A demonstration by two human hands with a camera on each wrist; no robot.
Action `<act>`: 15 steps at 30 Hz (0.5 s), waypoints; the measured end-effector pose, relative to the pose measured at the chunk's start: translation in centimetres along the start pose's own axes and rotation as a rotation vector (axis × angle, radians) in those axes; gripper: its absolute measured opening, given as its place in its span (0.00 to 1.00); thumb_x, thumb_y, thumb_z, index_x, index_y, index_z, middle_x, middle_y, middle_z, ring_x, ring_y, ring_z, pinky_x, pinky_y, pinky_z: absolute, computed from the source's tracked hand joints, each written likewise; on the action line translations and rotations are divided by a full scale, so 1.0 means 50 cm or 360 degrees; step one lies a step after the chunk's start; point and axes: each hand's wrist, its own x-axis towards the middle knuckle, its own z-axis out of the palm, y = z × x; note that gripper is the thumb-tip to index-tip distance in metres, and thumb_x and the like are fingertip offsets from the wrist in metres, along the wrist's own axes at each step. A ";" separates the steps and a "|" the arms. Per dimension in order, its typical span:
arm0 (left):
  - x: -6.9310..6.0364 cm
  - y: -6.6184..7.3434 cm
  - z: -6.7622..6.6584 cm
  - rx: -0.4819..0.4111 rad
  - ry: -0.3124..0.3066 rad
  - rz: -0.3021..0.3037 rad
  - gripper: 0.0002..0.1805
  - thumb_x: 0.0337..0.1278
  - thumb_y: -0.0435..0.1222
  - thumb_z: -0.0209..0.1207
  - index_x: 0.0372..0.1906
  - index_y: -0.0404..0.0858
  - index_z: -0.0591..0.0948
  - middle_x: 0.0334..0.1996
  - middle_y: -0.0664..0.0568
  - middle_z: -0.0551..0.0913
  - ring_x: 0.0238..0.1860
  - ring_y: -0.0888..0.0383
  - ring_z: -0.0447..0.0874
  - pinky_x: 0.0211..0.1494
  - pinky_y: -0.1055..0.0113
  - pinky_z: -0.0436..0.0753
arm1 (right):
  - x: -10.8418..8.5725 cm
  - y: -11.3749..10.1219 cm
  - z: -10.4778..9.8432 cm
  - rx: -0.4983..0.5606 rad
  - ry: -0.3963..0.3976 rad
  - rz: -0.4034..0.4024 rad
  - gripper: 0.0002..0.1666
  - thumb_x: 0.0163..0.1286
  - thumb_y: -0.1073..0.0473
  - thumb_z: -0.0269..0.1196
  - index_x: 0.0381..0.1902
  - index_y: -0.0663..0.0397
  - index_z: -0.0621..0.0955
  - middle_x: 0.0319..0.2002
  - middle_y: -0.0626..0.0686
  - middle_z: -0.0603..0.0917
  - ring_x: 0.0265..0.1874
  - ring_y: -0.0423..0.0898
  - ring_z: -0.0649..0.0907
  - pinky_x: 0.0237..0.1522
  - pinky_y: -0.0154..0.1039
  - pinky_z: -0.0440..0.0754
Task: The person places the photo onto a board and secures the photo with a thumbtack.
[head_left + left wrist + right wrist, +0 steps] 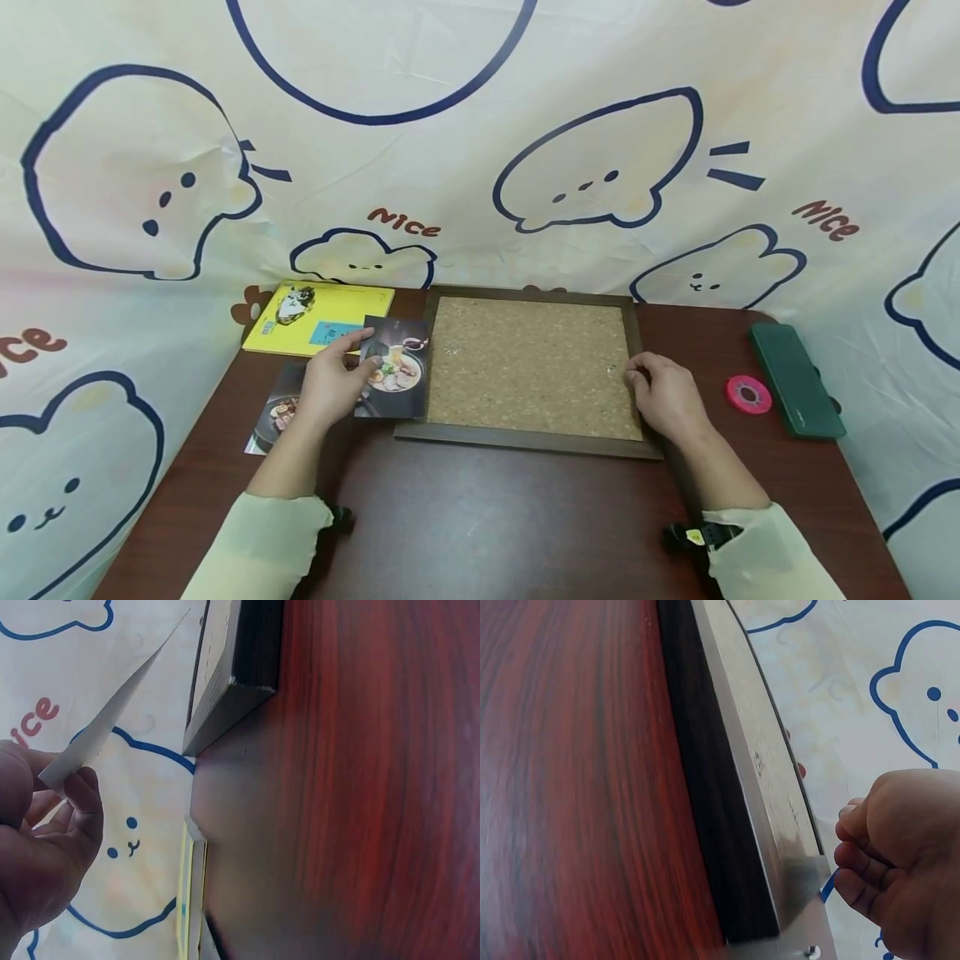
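My left hand pinches a dark photo card showing a bowl of food, its right side by the frame's left border. In the left wrist view, the left hand holds the tilted card between thumb and fingers. The cork board lies in a brown frame, with small clear bits near both sides of the cork. Beside the right border is my right hand, fingers curled. In the right wrist view, the right hand shows nothing visible between thumb and fingers.
Another photo card lies partly behind the left forearm. A yellow book rests at the back left. On the right are a round pink object and a dark green case. A patterned cloth hangs behind the table.
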 end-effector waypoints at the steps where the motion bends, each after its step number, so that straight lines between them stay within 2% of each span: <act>1: 0.002 0.000 0.004 -0.0014 -0.0010 -0.0005 0.27 0.70 0.36 0.65 0.72 0.46 0.77 0.60 0.40 0.81 0.41 0.47 0.83 0.29 0.62 0.81 | 0.002 -0.003 0.003 0.0010 0.0005 -0.0005 0.05 0.74 0.65 0.62 0.43 0.60 0.84 0.42 0.62 0.86 0.45 0.61 0.85 0.50 0.61 0.78; 7: 0.010 0.000 0.028 -0.0110 -0.0068 -0.0024 0.27 0.70 0.36 0.64 0.72 0.46 0.77 0.63 0.41 0.78 0.43 0.49 0.81 0.32 0.65 0.82 | 0.016 -0.023 0.019 0.0052 0.0068 -0.0074 0.03 0.72 0.66 0.64 0.40 0.60 0.85 0.40 0.61 0.87 0.43 0.60 0.86 0.48 0.60 0.79; 11: 0.015 0.003 0.041 -0.0167 -0.0074 0.0025 0.27 0.69 0.34 0.65 0.70 0.43 0.78 0.49 0.42 0.78 0.34 0.52 0.77 0.28 0.67 0.78 | 0.025 -0.040 0.027 0.0067 0.0042 -0.0056 0.03 0.73 0.65 0.63 0.40 0.58 0.84 0.38 0.59 0.86 0.40 0.56 0.85 0.45 0.57 0.80; 15: 0.020 0.008 0.053 -0.0174 -0.0075 0.0072 0.26 0.68 0.34 0.66 0.69 0.41 0.79 0.36 0.46 0.74 0.27 0.55 0.71 0.25 0.67 0.73 | 0.031 -0.051 0.033 0.0078 0.0002 -0.0025 0.05 0.75 0.63 0.63 0.42 0.57 0.85 0.41 0.59 0.86 0.42 0.57 0.86 0.46 0.57 0.81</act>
